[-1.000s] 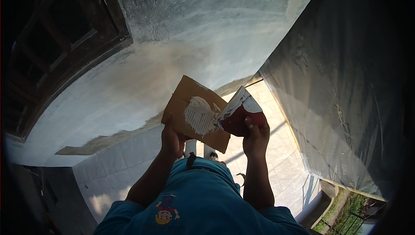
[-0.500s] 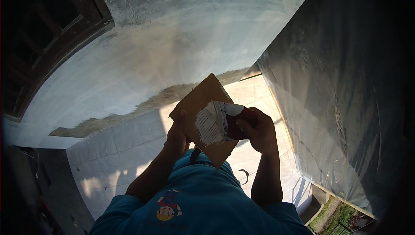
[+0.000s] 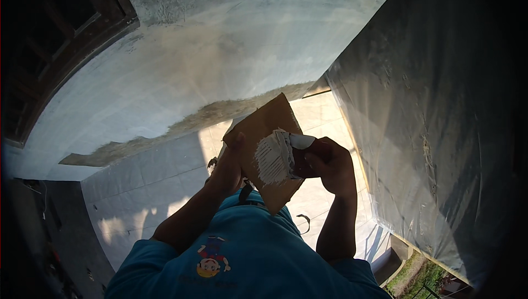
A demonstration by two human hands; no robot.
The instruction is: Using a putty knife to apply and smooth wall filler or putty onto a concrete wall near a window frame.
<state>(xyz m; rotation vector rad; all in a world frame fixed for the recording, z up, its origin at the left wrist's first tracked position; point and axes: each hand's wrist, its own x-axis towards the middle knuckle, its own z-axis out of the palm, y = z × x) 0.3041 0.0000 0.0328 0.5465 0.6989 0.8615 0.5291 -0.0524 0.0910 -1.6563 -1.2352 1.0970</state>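
My left hand (image 3: pixel 227 168) grips the left edge of a flat brown board (image 3: pixel 263 116), thumb on its upper face. A ridged patch of white paste (image 3: pixel 269 161), like wall putty, is spread over the middle of the board. Pinched in my right hand (image 3: pixel 336 171) is a wide, dark reddish scraper (image 3: pixel 300 167) with a pale patch near its upper corner. White paste is heaped along the scraper's left edge, which lies against the putty. The fingers under the board are partly hidden.
Ahead rises a pale wall (image 3: pixel 209 62) with a rough, bare strip (image 3: pixel 220 113) along its base. A dark wooden window frame (image 3: pixel 104 21) is at upper left. Grey plastic sheeting (image 3: pixel 423 106) hangs on the right. Light tiles (image 3: pixel 159 180) cover the floor.
The board and both hands have shifted slightly to the right. The scraper stays against the putty, and the ridged paste shows a little more clearly.
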